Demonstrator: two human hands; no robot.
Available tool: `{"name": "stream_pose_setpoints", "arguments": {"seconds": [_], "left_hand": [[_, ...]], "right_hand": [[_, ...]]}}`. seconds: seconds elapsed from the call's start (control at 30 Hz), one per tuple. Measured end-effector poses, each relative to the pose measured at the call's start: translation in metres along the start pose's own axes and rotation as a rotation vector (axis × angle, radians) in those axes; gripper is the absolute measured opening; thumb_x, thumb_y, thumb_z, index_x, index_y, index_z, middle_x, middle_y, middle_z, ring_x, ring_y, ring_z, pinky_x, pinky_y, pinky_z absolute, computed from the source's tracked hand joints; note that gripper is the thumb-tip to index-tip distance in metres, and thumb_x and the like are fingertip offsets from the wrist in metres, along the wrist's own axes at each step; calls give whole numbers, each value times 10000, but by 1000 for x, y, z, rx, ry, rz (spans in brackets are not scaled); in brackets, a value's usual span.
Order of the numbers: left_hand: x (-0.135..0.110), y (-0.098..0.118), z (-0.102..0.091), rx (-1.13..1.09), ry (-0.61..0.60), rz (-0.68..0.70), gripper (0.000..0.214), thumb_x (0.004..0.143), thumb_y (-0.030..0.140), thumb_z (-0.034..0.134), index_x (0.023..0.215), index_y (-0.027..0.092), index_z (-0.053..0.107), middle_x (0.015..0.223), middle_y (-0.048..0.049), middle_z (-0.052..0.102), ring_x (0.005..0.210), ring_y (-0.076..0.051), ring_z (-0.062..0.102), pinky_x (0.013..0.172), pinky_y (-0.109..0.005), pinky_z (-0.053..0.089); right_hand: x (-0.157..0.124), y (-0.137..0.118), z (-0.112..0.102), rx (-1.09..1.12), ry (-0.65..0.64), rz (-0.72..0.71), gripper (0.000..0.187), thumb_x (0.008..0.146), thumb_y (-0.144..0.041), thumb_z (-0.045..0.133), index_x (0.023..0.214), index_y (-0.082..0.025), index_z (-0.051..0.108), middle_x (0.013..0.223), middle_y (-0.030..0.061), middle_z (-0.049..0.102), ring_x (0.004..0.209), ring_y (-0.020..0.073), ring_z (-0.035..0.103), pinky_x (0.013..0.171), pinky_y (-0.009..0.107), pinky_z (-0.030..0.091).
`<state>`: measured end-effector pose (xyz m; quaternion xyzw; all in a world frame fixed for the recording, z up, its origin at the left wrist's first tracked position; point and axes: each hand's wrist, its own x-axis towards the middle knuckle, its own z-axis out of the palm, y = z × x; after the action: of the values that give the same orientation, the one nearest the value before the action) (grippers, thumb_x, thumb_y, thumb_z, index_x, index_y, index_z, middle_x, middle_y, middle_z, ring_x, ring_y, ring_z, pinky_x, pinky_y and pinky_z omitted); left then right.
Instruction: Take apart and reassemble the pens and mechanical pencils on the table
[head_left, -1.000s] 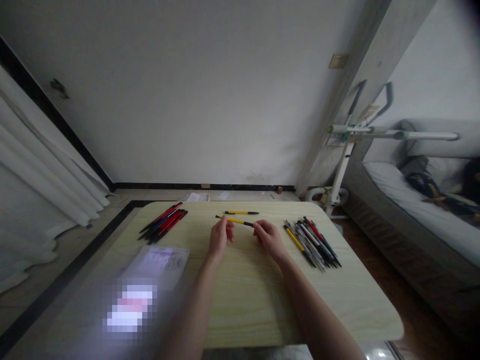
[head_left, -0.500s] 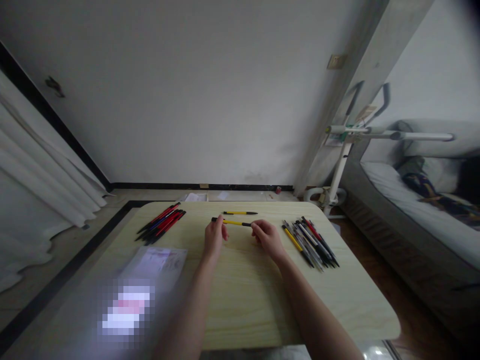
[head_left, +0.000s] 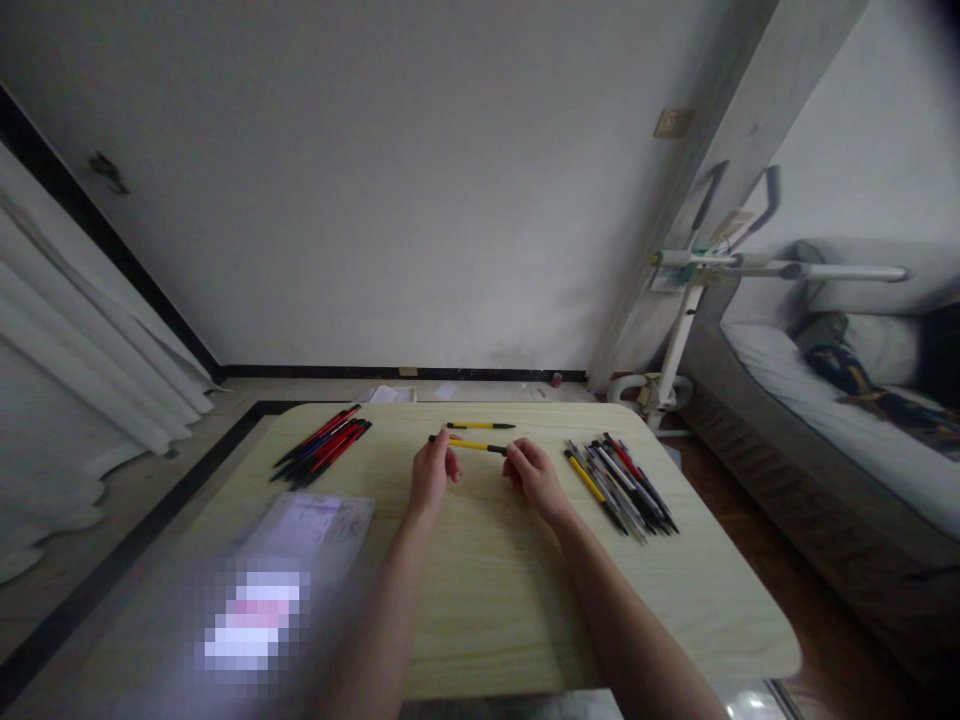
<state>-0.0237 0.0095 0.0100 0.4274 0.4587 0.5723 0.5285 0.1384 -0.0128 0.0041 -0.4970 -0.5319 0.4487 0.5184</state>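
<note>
I see left hand (head_left: 430, 474), right hand (head_left: 537, 474), fingers pinched near opposite ends of yellow pen (head_left: 474, 445), 12 o'clock over tabletop (head_left: 487, 600). Second yellow pen (head_left: 474, 426) just beyond; mostly-red pens (head_left: 343, 445) at 10, mixed pens (head_left: 621, 474) at 2.

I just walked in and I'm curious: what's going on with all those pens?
Someone is holding a yellow-and-black pen sideways, left hand at one end, right hand at the other. Another yellow pen lies beyond it on the table. Mostly red-and-black pens lie together on the left, and a mixed-colour bunch on the right.
</note>
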Motion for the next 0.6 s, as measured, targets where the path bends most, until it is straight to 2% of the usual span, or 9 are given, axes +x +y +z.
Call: {"name": "stream_pose_setpoints", "arguments": {"seconds": [0.27, 0.47, 0.6], "left_hand": [[-2, 2, 1, -32, -55, -40, 414, 709, 492, 490, 865, 125, 601, 443, 39, 457, 381, -84, 433, 381, -195, 306], [-4, 6, 2, -151, -148, -44, 395, 744, 454, 447, 931, 134, 583, 468, 45, 467, 386, -70, 419, 452, -208, 378], [-3, 4, 1, -175, -95, -69, 399, 728, 474, 473, 902, 132, 581, 456, 58, 435, 365, -60, 381, 484, -224, 401]], "right_hand": [[0, 0, 2, -38, 33, 9, 403, 793, -538, 364, 619, -183, 443, 438, -50, 412, 366, 76, 361, 358, 189, 271], [-3, -5, 2, -35, -33, 74, 449, 791, -556, 353, 543, -187, 411, 385, -54, 388, 315, 73, 343, 329, 193, 250], [-2, -4, 2, -47, -48, 47, 427, 788, -535, 382, 606, -165, 496, 422, -42, 440, 346, 72, 374, 344, 184, 264]]}}
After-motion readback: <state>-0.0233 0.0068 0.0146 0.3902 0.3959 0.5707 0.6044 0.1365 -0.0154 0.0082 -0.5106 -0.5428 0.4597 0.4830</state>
